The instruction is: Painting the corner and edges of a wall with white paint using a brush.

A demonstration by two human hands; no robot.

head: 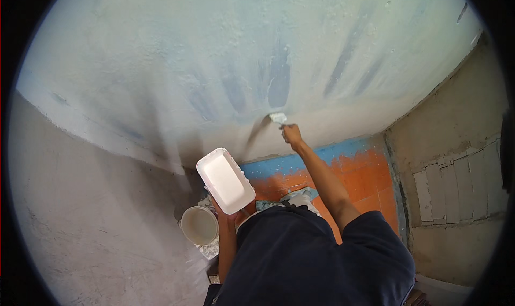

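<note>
My right hand (291,134) grips the handle of a small painting tool (278,117), seemingly a brush, whose white-coated head is at the lower part of the wall in front of me. Whether the head touches the wall cannot be told. A rectangular white tray (226,180) with paint-smeared edges is held from beneath by my left hand (228,216), mostly hidden under it. The painted wall (305,76) is pale green and whitish, with several darker blue-grey streaks above the tool.
A whitish round bucket (199,225) stands left of my left forearm. Orange floor (358,177) with a speckled blue strip (289,163) runs along the wall's foot. Bare grey walls rise at left (100,217) and right (454,117); the right one has a patched panel (454,187).
</note>
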